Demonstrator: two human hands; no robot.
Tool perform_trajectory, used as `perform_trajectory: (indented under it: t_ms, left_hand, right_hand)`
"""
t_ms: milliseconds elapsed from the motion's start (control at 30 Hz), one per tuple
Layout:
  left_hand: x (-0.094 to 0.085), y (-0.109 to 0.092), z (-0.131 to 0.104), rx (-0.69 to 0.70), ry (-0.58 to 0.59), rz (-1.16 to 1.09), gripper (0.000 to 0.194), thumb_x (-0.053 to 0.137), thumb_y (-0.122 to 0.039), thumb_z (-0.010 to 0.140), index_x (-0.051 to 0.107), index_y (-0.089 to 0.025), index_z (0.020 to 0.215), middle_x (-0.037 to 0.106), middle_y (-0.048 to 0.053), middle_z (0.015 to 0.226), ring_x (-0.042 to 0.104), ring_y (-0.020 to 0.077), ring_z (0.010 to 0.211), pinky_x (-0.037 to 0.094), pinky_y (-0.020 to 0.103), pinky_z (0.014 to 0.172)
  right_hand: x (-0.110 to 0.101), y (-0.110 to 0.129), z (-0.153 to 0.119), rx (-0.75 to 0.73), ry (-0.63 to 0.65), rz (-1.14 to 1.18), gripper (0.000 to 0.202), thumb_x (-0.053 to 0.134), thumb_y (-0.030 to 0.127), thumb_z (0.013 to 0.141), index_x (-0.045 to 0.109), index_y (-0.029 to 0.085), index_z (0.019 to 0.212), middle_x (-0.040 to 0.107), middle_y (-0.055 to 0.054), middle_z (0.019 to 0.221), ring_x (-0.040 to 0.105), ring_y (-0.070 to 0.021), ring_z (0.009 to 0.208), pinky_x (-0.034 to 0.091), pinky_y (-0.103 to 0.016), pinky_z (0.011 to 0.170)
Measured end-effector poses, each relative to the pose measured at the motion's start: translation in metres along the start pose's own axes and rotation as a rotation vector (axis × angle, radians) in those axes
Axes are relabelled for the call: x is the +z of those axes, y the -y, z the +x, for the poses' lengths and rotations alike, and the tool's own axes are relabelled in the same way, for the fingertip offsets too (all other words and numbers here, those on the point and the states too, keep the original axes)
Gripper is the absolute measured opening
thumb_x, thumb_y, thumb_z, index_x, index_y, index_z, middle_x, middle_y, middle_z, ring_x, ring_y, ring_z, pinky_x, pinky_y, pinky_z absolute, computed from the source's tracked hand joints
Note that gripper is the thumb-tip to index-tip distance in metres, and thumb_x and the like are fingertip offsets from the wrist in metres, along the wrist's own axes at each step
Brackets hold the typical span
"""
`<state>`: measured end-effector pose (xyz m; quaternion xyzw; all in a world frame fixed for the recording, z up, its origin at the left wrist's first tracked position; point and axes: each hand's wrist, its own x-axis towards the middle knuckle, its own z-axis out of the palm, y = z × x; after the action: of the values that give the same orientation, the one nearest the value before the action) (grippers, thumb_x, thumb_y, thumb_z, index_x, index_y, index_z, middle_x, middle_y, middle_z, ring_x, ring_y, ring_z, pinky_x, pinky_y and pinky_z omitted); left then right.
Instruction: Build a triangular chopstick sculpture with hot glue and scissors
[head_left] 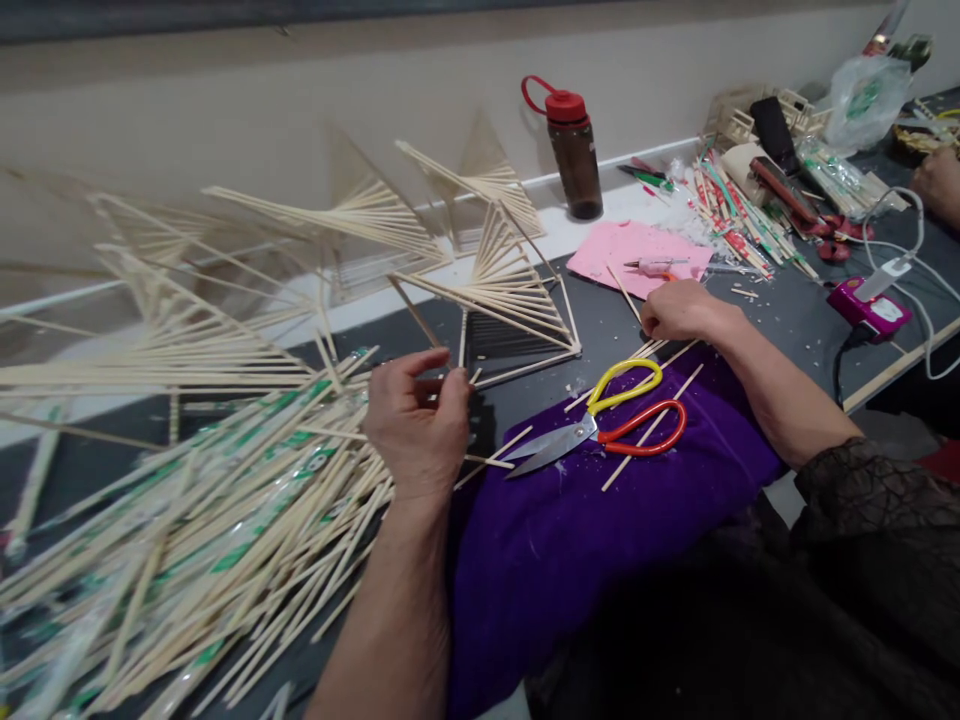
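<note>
My left hand point(416, 425) is curled, thumb and index finger closed at the near corner of a twisted model of thin wooden sticks point(517, 295); the exact contact is partly hidden. My right hand point(686, 310) is closed with fingertips down among loose sticks, at the end of a thin wooden stick point(624, 292). Scissors point(592, 430) with one yellow and one red handle lie between my hands on a purple cloth point(540, 570), blades slightly apart. Several cut sticks point(652, 425) lie under and around them.
At left spreads a big heap of wrapped and loose sticks point(247, 540). More stick models point(352, 220) stand along the wall. A bottle with a red lid point(574, 155), pink sheet point(637, 255), pen point(660, 265) and purple power adapter point(870, 308) sit beyond. Another person's hand point(939, 185) is far right.
</note>
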<state>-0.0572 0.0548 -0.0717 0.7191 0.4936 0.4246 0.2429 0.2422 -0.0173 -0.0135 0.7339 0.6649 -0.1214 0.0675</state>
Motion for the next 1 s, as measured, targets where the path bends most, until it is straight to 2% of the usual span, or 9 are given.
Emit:
perform_trajectory:
  t_ms: [167, 300, 400, 533, 633, 700, 767, 833, 1000]
  left_hand:
    - [0.005, 0.0, -0.001, 0.217, -0.073, 0.088, 0.017, 0.061, -0.028, 0.085, 0.067, -0.02, 0.098, 0.061, 0.002, 0.099, 0.057, 0.0102, 0.064, 0.045, 0.028, 0.063]
    - [0.01, -0.004, -0.003, 0.27, -0.048, 0.091, 0.015, 0.061, -0.027, 0.083, 0.068, -0.02, 0.094, 0.063, 0.004, 0.097, 0.058, 0.0118, 0.065, 0.048, 0.028, 0.065]
    - [0.012, -0.008, -0.006, 0.273, -0.016, 0.087, 0.014, 0.061, -0.029, 0.083, 0.069, -0.022, 0.093, 0.065, 0.005, 0.098, 0.062, 0.014, 0.071, 0.049, 0.028, 0.067]
    - [0.013, -0.021, -0.013, 0.18, 0.017, -0.002, 0.016, 0.062, -0.031, 0.082, 0.07, -0.022, 0.091, 0.067, 0.004, 0.097, 0.063, 0.0126, 0.068, 0.05, 0.026, 0.063]
    - [0.019, -0.042, -0.017, -0.009, 0.128, -0.218, 0.02, 0.064, -0.035, 0.079, 0.071, -0.02, 0.091, 0.069, 0.002, 0.081, 0.064, 0.0135, 0.063, 0.049, 0.025, 0.056]
    - [0.025, -0.06, -0.017, -0.151, 0.201, -0.391, 0.027, 0.067, -0.036, 0.076, 0.071, -0.019, 0.096, 0.069, 0.002, 0.075, 0.065, 0.0146, 0.063, 0.047, 0.023, 0.05]
    - [0.031, -0.076, -0.013, -0.248, 0.251, -0.551, 0.037, 0.071, -0.038, 0.072, 0.07, -0.018, 0.103, 0.072, 0.004, 0.083, 0.064, 0.0135, 0.061, 0.044, 0.021, 0.045]
    - [0.035, -0.088, -0.008, -0.275, 0.247, -0.662, 0.041, 0.074, -0.039, 0.07, 0.069, -0.017, 0.105, 0.072, 0.006, 0.09, 0.065, 0.0123, 0.062, 0.043, 0.02, 0.044]
    - [0.041, -0.097, 0.002, -0.269, 0.22, -0.794, 0.036, 0.079, -0.04, 0.066, 0.071, -0.017, 0.091, 0.072, 0.005, 0.084, 0.065, 0.0115, 0.062, 0.044, 0.018, 0.043]
  right_hand:
    - [0.004, -0.01, 0.004, 0.066, -0.03, -0.058, 0.026, 0.056, 0.012, 0.08, 0.076, 0.012, 0.097, 0.073, -0.016, 0.102, 0.064, -0.0291, 0.098, 0.044, -0.035, 0.077]
    - [0.005, -0.019, 0.005, 0.093, -0.029, -0.067, 0.026, 0.055, 0.014, 0.083, 0.076, 0.015, 0.098, 0.073, -0.015, 0.103, 0.064, -0.0283, 0.097, 0.044, -0.034, 0.075]
    - [0.002, -0.025, 0.002, 0.046, -0.097, 0.035, 0.02, 0.058, 0.015, 0.082, 0.074, 0.016, 0.093, 0.072, -0.011, 0.101, 0.063, -0.0237, 0.093, 0.042, -0.03, 0.073]
    - [-0.004, -0.024, -0.006, -0.117, -0.197, 0.487, 0.009, 0.056, 0.014, 0.082, 0.065, 0.015, 0.085, 0.067, -0.003, 0.08, 0.057, -0.0117, 0.068, 0.04, -0.024, 0.064]
    - [-0.003, -0.011, -0.008, -0.277, -0.148, 0.912, 0.003, 0.055, 0.016, 0.083, 0.058, 0.016, 0.081, 0.062, 0.002, 0.073, 0.048, -0.0061, 0.054, 0.038, -0.021, 0.056]
    - [0.0, 0.0, -0.007, -0.348, -0.085, 1.084, 0.003, 0.056, 0.019, 0.082, 0.056, 0.016, 0.08, 0.062, 0.003, 0.072, 0.046, -0.0046, 0.052, 0.037, -0.019, 0.052]
    - [0.003, 0.011, -0.007, -0.379, -0.021, 1.164, 0.003, 0.057, 0.019, 0.08, 0.056, 0.016, 0.081, 0.061, 0.004, 0.069, 0.045, -0.004, 0.051, 0.037, -0.018, 0.05]
    - [0.006, 0.018, -0.007, -0.397, 0.022, 1.196, 0.004, 0.057, 0.018, 0.078, 0.056, 0.016, 0.081, 0.059, 0.005, 0.067, 0.045, -0.004, 0.051, 0.036, -0.017, 0.05]
    - [0.01, 0.029, -0.009, -0.512, 0.068, 1.223, 0.005, 0.057, 0.017, 0.076, 0.058, 0.014, 0.08, 0.059, 0.005, 0.067, 0.046, -0.0041, 0.05, 0.036, -0.018, 0.049]
